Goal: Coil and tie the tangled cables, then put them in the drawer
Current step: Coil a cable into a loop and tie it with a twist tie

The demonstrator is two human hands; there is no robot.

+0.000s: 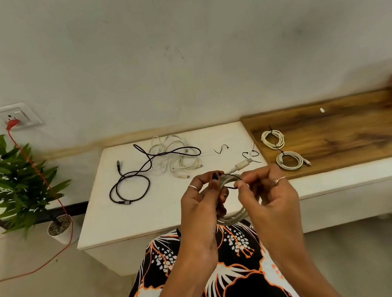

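Your left hand grips a coiled white cable above the near edge of the white bench, while your right hand pinches a thin black tie against the coil's top. On the bench at 11 o'clock from your hands lie a loose black cable and a tangle of white cables, with two spare black ties at 12 o'clock. Two tied white coils rest on the wooden top at 2 o'clock.
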